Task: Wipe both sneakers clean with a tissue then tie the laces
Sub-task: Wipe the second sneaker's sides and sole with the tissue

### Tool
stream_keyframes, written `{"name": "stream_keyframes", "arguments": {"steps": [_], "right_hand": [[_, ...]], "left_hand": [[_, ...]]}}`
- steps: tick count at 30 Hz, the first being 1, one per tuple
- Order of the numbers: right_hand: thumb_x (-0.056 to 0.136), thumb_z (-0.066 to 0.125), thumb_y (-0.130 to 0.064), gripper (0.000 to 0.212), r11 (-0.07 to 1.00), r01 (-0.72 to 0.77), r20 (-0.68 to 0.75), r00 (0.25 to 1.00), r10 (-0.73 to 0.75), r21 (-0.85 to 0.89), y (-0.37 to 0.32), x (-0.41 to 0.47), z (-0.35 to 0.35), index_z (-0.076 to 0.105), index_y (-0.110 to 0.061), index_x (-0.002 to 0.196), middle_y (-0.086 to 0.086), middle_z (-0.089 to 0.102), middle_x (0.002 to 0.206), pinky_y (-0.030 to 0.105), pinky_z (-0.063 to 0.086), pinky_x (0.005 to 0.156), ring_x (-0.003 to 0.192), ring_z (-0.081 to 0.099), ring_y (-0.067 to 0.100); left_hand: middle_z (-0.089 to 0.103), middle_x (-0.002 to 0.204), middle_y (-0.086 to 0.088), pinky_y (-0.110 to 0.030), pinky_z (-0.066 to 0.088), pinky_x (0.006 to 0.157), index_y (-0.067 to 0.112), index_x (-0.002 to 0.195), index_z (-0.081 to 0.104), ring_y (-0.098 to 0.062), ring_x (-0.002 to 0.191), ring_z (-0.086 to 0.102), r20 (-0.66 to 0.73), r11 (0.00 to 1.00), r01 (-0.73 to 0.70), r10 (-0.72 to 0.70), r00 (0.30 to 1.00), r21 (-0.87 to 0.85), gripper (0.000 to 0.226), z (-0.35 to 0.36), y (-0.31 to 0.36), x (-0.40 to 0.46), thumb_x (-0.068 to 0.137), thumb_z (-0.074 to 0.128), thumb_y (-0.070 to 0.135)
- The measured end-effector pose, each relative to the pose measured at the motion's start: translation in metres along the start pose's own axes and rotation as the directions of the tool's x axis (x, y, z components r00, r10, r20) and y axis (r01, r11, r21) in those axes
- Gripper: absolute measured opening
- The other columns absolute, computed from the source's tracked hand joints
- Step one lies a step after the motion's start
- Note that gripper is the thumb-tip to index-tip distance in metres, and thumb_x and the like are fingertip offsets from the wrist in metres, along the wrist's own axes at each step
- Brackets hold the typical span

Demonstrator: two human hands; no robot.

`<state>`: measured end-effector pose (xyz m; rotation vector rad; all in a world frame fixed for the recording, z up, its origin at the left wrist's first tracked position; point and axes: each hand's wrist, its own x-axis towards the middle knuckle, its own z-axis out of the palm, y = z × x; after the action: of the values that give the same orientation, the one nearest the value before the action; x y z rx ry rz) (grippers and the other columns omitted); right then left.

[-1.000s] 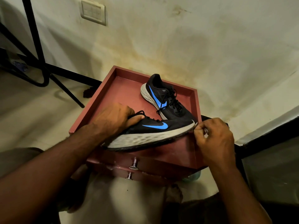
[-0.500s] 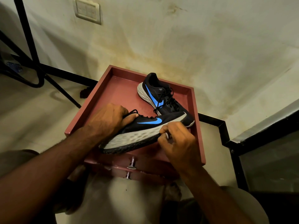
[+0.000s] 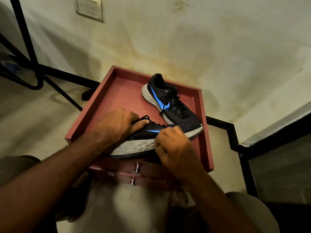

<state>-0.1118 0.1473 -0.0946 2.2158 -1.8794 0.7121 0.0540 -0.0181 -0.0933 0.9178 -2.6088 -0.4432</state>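
Red desk (image 3: 206,132) against stained wall, mid-frame. My left hand (image 3: 116,126) gripped near sneaker (image 3: 134,145) at the collar; right hand (image 3: 173,145) closed, rubbing its midsole, tissue hidden. Far sneaker (image 3: 170,101) upper right, laces loose. Risk: hard strokes could tip the sneaker off the front edge.

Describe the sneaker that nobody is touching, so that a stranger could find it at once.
Look at the red tray on top of the small cabinet by the stained wall. Two dark sneakers with blue marks lie in it. The far sneaker, near the tray's back right corner, is the one: it rests alone, laces loose, while the near sneaker is tilted up between both hands.
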Motion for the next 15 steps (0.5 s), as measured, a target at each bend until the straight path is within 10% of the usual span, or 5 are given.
{"name": "stream_keyframes", "arguments": {"steps": [8, 15], "right_hand": [[0.078, 0.072, 0.004, 0.019, 0.889, -0.456, -0.336, 0.846, 0.414, -0.052, 0.064, -0.010, -0.050, 0.065, -0.013, 0.077, 0.000, 0.062, 0.083, 0.027, 0.038, 0.073, 0.082, 0.057, 0.027], [0.079, 0.068, 0.005, 0.020, 0.975, -0.182, -0.167, 0.965, 0.202, 0.127, 0.003, -0.001, -0.007, 0.064, -0.014, 0.076, -0.002, 0.060, 0.079, 0.029, 0.044, 0.066, 0.075, 0.051, 0.014]], "left_hand": [[0.051, 0.050, -0.001, -0.033, 0.034, 0.046, 0.022, 0.059, 0.049, -0.018, 0.047, 0.050, 0.017, 0.999, -0.010, 0.009, 1.000, 0.047, 0.058, -0.004, 0.007, -0.004, 0.098, 0.041, 0.064], [0.049, 0.049, -0.002, -0.032, 0.029, 0.045, 0.020, 0.058, 0.046, -0.019, 0.046, 0.047, -0.022, 0.994, 0.005, -0.003, 1.000, 0.109, 0.061, -0.001, 0.012, -0.004, 0.097, 0.038, 0.066]]}}
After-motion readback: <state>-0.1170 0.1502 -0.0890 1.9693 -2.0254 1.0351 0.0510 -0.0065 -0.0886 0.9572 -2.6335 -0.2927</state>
